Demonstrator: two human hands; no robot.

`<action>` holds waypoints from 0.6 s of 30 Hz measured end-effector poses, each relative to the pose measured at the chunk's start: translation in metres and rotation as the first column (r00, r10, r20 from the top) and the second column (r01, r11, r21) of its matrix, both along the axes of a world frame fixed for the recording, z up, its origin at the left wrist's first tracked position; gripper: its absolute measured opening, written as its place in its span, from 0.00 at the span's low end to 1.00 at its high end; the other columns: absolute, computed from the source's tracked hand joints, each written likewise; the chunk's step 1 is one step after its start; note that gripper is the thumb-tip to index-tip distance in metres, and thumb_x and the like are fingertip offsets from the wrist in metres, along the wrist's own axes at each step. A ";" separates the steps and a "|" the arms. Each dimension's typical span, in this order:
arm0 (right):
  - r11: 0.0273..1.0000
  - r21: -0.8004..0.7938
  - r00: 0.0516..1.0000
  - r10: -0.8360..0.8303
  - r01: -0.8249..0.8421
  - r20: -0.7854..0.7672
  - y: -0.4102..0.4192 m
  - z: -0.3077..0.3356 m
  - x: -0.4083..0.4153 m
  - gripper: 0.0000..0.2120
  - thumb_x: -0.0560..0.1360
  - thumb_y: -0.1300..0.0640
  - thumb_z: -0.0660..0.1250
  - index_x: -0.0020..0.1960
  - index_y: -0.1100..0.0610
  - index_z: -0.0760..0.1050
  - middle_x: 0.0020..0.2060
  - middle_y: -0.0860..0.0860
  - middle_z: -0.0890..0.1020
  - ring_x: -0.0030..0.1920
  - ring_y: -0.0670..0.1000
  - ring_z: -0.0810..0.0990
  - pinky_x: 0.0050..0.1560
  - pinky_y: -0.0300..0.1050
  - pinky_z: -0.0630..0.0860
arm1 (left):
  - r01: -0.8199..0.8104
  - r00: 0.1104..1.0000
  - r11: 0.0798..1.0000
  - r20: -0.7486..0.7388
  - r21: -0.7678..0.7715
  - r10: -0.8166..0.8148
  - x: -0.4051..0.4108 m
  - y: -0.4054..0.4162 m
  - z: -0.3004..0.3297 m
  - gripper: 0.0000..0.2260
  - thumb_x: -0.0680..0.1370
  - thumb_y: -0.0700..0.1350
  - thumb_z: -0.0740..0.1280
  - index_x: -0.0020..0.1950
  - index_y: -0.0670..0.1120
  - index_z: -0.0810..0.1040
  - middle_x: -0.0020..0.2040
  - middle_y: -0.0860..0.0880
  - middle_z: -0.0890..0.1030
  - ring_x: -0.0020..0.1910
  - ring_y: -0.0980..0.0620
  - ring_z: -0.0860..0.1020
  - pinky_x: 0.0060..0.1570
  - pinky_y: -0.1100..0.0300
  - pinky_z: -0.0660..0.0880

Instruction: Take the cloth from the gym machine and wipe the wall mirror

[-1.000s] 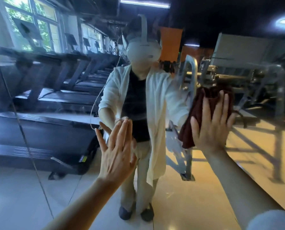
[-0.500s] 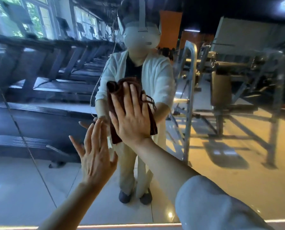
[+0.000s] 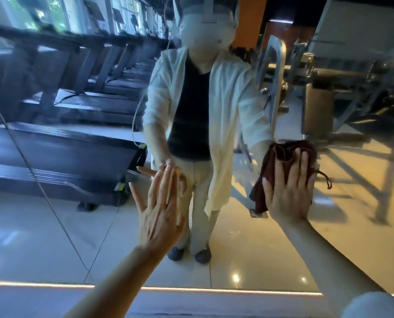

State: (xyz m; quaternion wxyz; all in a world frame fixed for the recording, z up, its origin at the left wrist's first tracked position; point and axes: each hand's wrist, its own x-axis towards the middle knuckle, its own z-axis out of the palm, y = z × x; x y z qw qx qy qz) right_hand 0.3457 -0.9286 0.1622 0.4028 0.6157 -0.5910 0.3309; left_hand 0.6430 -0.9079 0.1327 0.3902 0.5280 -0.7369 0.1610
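Note:
A dark red cloth [image 3: 276, 157] lies flat against the wall mirror [image 3: 53, 226], which fills almost the whole view. My right hand [image 3: 289, 191] presses the cloth onto the glass with straight fingers, at the right of centre. My left hand [image 3: 160, 207] rests flat on the mirror with spread fingers, left of the cloth and holding nothing. Much of the cloth is hidden under my right palm; a loose thread hangs from its right edge.
The mirror reflects a person in a white jacket, a row of treadmills [image 3: 60, 125] at the left and a metal gym machine frame [image 3: 276, 72] at the right. A lit strip [image 3: 191, 290] marks the mirror's bottom edge above the floor.
My right hand has swept the cloth from the middle of the mirror down and to the right. My left hand stays flat on the glass, a little further right in view.

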 end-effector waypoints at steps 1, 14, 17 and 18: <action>1.000 0.004 0.995 -0.013 0.013 0.100 -0.001 -0.008 0.012 0.27 0.86 0.45 0.48 0.80 0.57 0.54 0.77 0.68 0.57 0.78 0.65 0.52 0.69 0.68 0.60 | 0.001 1.000 1.000 0.011 0.010 -0.001 0.002 0.000 -0.001 0.53 0.65 0.40 0.78 0.82 0.44 0.49 0.81 0.44 0.55 0.80 0.45 0.51 0.70 0.24 0.44; 0.963 0.160 0.903 0.262 -0.219 -0.341 -0.012 -0.047 0.075 0.24 0.82 0.46 0.59 0.76 0.50 0.61 0.77 0.55 0.59 0.79 0.55 0.51 0.66 0.55 0.62 | 0.011 0.997 0.991 0.070 0.132 -0.020 -0.010 0.009 -0.016 0.55 0.62 0.41 0.80 0.82 0.41 0.50 0.82 0.45 0.49 0.81 0.46 0.46 0.69 0.23 0.45; 0.988 0.134 0.980 0.103 -0.081 -0.170 0.008 -0.056 0.013 0.22 0.82 0.45 0.56 0.72 0.53 0.66 0.74 0.60 0.61 0.77 0.59 0.55 0.63 0.60 0.63 | 0.025 0.996 0.990 0.082 0.138 -0.037 -0.021 0.010 -0.015 0.52 0.65 0.43 0.78 0.82 0.43 0.50 0.83 0.45 0.48 0.81 0.47 0.45 0.69 0.23 0.45; 0.990 0.132 0.990 0.060 -0.043 -0.125 0.014 -0.061 0.001 0.23 0.82 0.45 0.56 0.74 0.55 0.65 0.73 0.63 0.62 0.76 0.61 0.57 0.65 0.63 0.63 | 0.023 0.995 0.990 0.090 0.138 -0.035 -0.022 0.011 -0.015 0.52 0.66 0.44 0.78 0.82 0.43 0.50 0.83 0.46 0.48 0.81 0.47 0.45 0.70 0.23 0.44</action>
